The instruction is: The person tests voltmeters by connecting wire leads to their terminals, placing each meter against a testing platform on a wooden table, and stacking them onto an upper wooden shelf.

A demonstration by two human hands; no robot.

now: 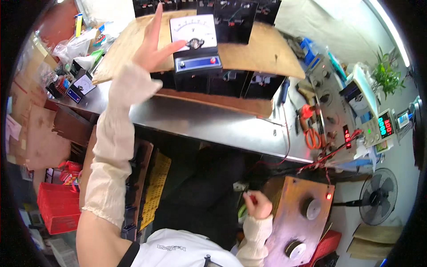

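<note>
My left hand [153, 49] is at the left side of a panel voltmeter [192, 27] on the wooden board, fingers spread and thumb tip at the white face, beside its dark knob. The meter has a blue lower strip with a black and a red terminal. Low at the right, my right hand [257, 205] is closed, thumb and index together, beside the metal box with two round knobs [281, 215]; whatever is between those fingertips is too small to make out. Both forearms wear cream sleeves.
Black meter housings [224, 82] fill the space below and behind the board [258, 53]. A steel bench edge [200, 129] crosses the middle. Tools [312, 138], red leads and power supplies [378, 129] stand right, with a fan [379, 196]. A red crate [58, 209] and yellow tray [155, 187] are lower left.
</note>
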